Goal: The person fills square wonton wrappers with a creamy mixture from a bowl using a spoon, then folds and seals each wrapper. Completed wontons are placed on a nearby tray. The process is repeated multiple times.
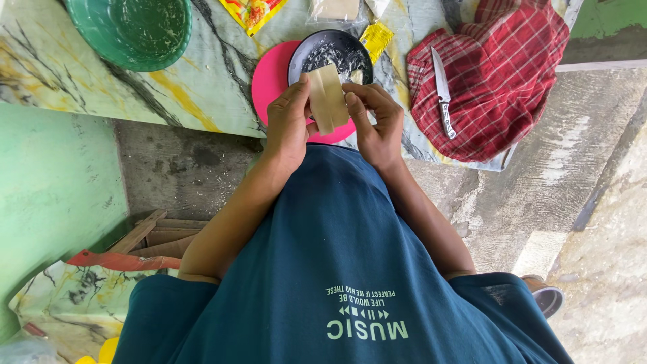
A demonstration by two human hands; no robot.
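both hands, left hand point(288, 125) and right hand point(375, 121), pinch a folded pale pastry wrapper point(327, 98) above the dark floured plate point(317, 50); folding step under way, next likely another careful fold.

Two hands, left hand point(288, 125) and right hand point(375, 125), with one pale dough strip point(327, 99) between their fingers. Beyond the fingertips: one black plate point(317, 54), one pink plate point(269, 81), one green bowl point(131, 30), one knife point(442, 91), one red checked cloth point(499, 81), two yellow sachets point(375, 39).

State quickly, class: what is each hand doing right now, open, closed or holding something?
Left hand: closed on the pale folded strip, thumb against its left edge.
Right hand: closed on the same strip, fingertips at its right edge.
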